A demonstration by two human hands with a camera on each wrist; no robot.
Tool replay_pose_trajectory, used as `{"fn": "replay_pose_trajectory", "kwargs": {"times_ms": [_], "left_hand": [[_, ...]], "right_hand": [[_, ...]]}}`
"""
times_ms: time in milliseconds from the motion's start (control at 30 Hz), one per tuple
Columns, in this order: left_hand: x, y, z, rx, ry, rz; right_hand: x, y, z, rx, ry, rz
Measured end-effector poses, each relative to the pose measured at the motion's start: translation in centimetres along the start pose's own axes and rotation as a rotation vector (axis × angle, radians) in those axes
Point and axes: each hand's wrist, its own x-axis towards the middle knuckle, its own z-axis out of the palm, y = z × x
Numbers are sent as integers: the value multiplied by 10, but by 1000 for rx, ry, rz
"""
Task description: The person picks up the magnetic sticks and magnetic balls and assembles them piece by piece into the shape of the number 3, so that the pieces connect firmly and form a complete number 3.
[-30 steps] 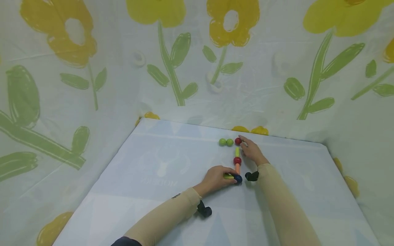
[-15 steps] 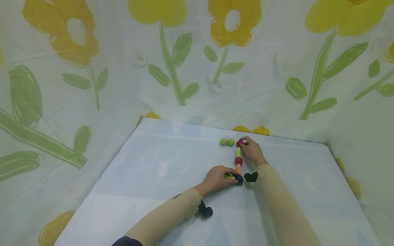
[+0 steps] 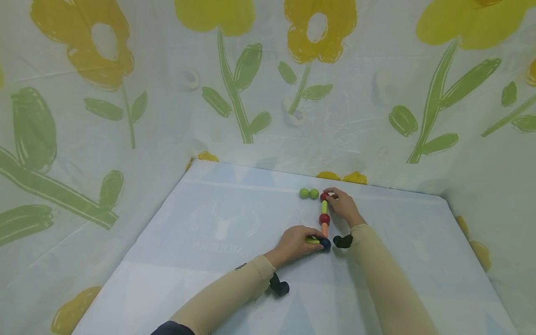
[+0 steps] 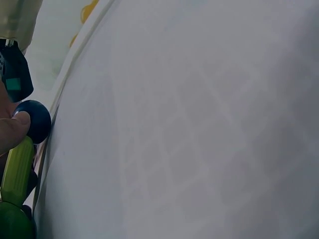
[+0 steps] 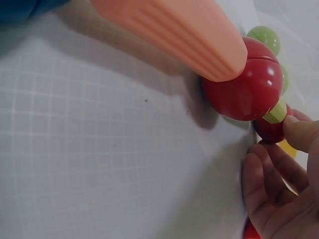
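A chain of balls and rods lies on the table. My left hand (image 3: 295, 242) pinches its near blue ball (image 3: 325, 244), thumb on the ball in the left wrist view. A yellow-green rod (image 3: 311, 240) runs left from that ball under my fingers, with a green ball (image 4: 15, 221) at its other end. Away from the blue ball run an orange rod (image 3: 324, 230), a red ball (image 3: 324, 219) and a light green rod (image 3: 324, 207). At that rod's far end, my right hand (image 3: 343, 204) holds a second red ball (image 5: 269, 130) between thumb and fingers.
Two loose green balls (image 3: 309, 193) sit left of the far red ball. A red object (image 5: 251, 231) shows partly below my right hand in the right wrist view. The white table (image 3: 167, 242) meets flower-patterned cloth (image 3: 356, 125) at its back edge.
My right hand has drawn the far red ball slightly nearer, from a small gap to right against the light green rod's end. My left hand has kept its hold on the blue ball.
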Motion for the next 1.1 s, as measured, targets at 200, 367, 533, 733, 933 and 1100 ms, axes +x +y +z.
{"fn": "replay_pose_trajectory", "kwargs": {"times_ms": [200,367,533,733,933,1100], "left_hand": [[1,-1,0,-4,-5,-4],[2,-1,0,-6,-6,-7],[2,0,0,-6,-7,-7],[2,-2,1,-7,-6,-3],[1,-3,2,-10,-6,-7],[1,-2,2,-13,-7,-12]], "right_hand": [[-3,-1,0,-15,-14,-29],[-5,0,-1,-14,1,-51],[-5,0,-2,-8,-2,-44],[-3,4,0,-2,-9,-37],[-1,5,3,-6,0,-46],[-3,5,4,-5,13,-65]]}}
